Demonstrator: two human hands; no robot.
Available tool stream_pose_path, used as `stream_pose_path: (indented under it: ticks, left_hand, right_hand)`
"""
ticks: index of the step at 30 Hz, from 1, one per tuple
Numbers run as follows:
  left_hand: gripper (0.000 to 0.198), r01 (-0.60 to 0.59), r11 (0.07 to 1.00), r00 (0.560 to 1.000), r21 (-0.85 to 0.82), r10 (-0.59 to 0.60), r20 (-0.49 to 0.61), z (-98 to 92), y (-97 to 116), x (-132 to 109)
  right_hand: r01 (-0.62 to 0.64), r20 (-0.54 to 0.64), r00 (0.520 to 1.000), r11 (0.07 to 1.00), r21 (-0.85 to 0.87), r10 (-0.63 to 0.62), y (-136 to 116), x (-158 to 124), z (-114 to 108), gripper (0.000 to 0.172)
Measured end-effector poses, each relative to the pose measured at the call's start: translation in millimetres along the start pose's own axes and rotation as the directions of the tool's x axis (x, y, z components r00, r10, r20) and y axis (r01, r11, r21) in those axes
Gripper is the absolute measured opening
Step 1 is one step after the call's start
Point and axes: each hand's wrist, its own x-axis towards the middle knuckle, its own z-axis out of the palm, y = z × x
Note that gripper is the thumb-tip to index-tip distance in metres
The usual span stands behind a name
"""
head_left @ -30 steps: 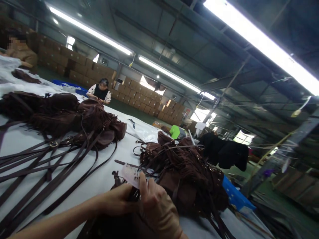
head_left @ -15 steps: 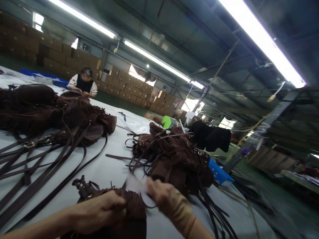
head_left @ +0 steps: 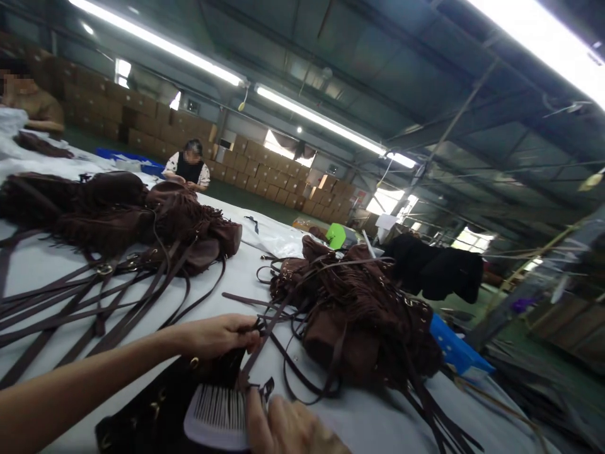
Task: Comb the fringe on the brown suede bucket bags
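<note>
A dark brown leather bag (head_left: 174, 384) with brass-coloured eyelets lies at the near edge of the table, partly cut off by the bottom of the view. My left hand (head_left: 222, 337) is closed on its upper edge; the fingertips touch a small dark strap end. Lower and to the right, my right hand (head_left: 288, 425) has its fingers bent round the end of a white comb (head_left: 215, 419), whose teeth point up against the dark leather. Beside the right fingertips runs a thin brown strap (head_left: 258, 359). The palm side of the right hand is hidden.
Fringed brown bags (head_left: 193, 227) with long straps are heaped at left, and another pile (head_left: 359, 302) stands ahead to the right. A blue bin (head_left: 456, 347) sits beyond it. Two people work across the white table (head_left: 212, 290); stacked cartons (head_left: 255, 167) line the wall.
The near bag has turned, showing its eyelets instead of fringe. My left hand has moved up and right; my right hand has come down with the comb. The view has swung left.
</note>
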Motion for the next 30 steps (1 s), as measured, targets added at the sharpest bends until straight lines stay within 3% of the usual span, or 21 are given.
stream_pose_path:
  ticks: [2,4,7,10,13,16,18,20,21,24,25,27,30]
  left_hand:
    - [0.030,-0.123,0.975,0.992,0.186,0.124,0.003,0.3,10,4]
    - [0.024,-0.246,0.904,0.961,0.351,0.275,-0.036,3.3,12,6]
    - [0.023,-0.292,0.880,0.925,0.375,0.360,-0.124,14.7,-5,11]
    - [0.026,-0.258,0.957,0.916,0.129,0.285,-0.283,30.6,-37,23]
    - [0.025,-0.291,0.940,0.870,-0.180,0.181,-0.458,42.7,-63,40]
    - [0.094,-0.305,0.809,0.830,-0.503,-0.034,-0.557,45.7,-69,58]
    - [0.117,-0.244,0.683,0.863,-0.688,-0.170,-0.475,44.2,-63,70]
    - [0.107,-0.135,0.628,0.937,-0.767,-0.172,-0.305,43.5,-53,82]
    - [0.093,-0.087,0.638,0.964,-0.765,-0.139,-0.226,44.3,-47,87]
    - [0.034,-0.017,0.760,0.987,-0.649,-0.092,-0.133,52.6,-36,96]
    - [0.028,0.000,0.808,0.985,-0.589,-0.100,-0.139,56.8,-34,95]
    - [0.039,0.004,0.902,0.979,-0.432,-0.092,-0.182,66.1,-35,90]
    - [0.042,-0.066,0.974,0.979,-0.215,0.022,-0.200,77.7,-40,73]
  right_hand:
    - [-0.109,0.046,0.993,0.993,-0.041,0.110,1,23,12,0.030]
    - [-0.255,0.131,0.955,0.961,-0.105,0.267,10,37,32,0.025]
    - [-0.306,0.209,0.915,0.932,-0.193,0.344,33,46,61,0.028]
    - [-0.227,0.230,0.932,0.947,-0.229,0.279,58,51,73,0.033]
    - [-0.212,0.240,0.931,0.942,-0.262,0.276,77,53,74,0.034]
    - [-0.242,0.257,0.910,0.920,-0.308,0.325,92,55,73,0.035]
    - [-0.248,0.267,0.902,0.912,-0.327,0.341,101,59,72,0.037]
    - [-0.227,0.279,0.904,0.917,-0.329,0.324,109,62,69,0.039]
    - [-0.207,0.288,0.908,0.923,-0.324,0.304,113,64,67,0.039]
    - [-0.136,0.326,0.916,0.946,-0.293,0.233,123,59,58,0.038]
    - [-0.112,0.343,0.916,0.954,-0.278,0.208,124,54,55,0.038]
    - [-0.066,0.382,0.911,0.970,-0.235,0.154,125,41,51,0.039]
    - [-0.029,0.441,0.892,0.988,-0.152,0.094,118,22,49,0.040]
